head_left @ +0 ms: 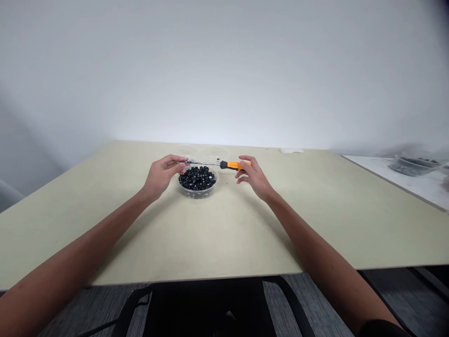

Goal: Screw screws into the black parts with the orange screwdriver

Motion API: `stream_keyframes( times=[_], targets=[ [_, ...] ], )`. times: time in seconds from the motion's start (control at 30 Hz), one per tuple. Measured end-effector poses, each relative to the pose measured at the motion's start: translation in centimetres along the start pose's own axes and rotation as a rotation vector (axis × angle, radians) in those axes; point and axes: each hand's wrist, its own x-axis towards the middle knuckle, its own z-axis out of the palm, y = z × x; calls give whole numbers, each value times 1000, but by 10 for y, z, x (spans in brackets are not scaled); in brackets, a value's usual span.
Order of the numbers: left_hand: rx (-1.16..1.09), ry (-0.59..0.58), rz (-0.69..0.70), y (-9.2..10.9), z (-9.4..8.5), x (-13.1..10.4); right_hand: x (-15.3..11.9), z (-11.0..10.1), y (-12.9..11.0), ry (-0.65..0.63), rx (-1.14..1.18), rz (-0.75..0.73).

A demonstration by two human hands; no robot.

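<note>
My right hand [255, 177] grips the orange and black handle of a screwdriver [235, 165], held level with its shaft pointing left. At the shaft's tip, my left hand [164, 174] is closed in a pinch on a small black part [185, 162], which the fingers partly cover. Just below the shaft stands a round clear plastic bowl [197, 193], heaped with small shiny black parts [198, 178]. Its rim is close to the left fingertips.
Behind the bowl are clear plastic containers or lids [210, 152], hard to make out. A white flat object [291, 150] lies at the table's back edge. On a white surface [426, 182] at the right stands another clear bowl [414, 164] with dark contents. A black chair [210, 309] is below the front edge.
</note>
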Motion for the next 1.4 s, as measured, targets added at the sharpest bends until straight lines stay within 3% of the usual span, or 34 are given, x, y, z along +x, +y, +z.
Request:
stream_keyframes(
  times=[0.1,0.27,0.43,0.6,0.77,1.0,1.13,1.4],
  targets=[
    [9,5,0,0,0,0,-2,0,-1,-26,51,-19],
    [19,-15,6,-1,1,-1,-2,0,-4,55,-43,0],
    [34,-7,4,-1,-1,-1,0,-2,-2,-21,104,-35],
    [38,-29,11,0,-1,-2,-1,-2,-3,56,-20,-1],
    [61,5,18,-3,-1,-1,-2,-2,-1,-57,88,13],
    [64,-4,17,-3,1,-1,1,0,0,43,50,55],
    [71,-4,14,-3,1,-2,2,-3,1,-5,149,24],
    [29,15,-4,-6,1,0,0,-2,-1,-21,44,73]
  ],
)
